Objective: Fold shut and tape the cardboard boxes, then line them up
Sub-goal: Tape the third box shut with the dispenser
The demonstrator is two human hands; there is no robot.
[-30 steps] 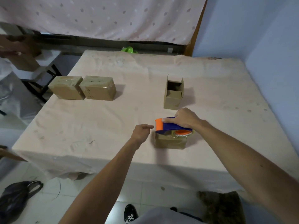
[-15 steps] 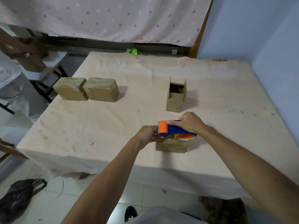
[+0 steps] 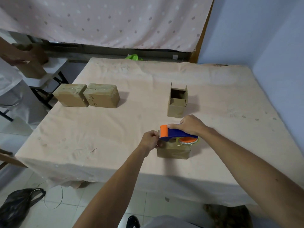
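A small closed cardboard box [image 3: 174, 151] sits near the table's front edge. My right hand [image 3: 190, 125] grips a blue and orange tape dispenser [image 3: 174, 133] lying over the box top. My left hand [image 3: 150, 140] is closed at the dispenser's orange front end and the box's left top edge; its fingertips pinch there, and whether they hold tape I cannot tell. Behind stands an open box [image 3: 178, 100] with flaps up. Two taped boxes [image 3: 70, 95] [image 3: 102, 95] sit side by side at the left.
The table [image 3: 98, 137] carries a pale cloth. A person stands at the far left beside a stand holding another box [image 3: 31, 69]. A black bag [image 3: 16, 204] lies on the tiled floor. A blue wall runs along the right.
My left hand moved right from beside the box up to the dispenser's front end. The right hand and dispenser stayed on the box.
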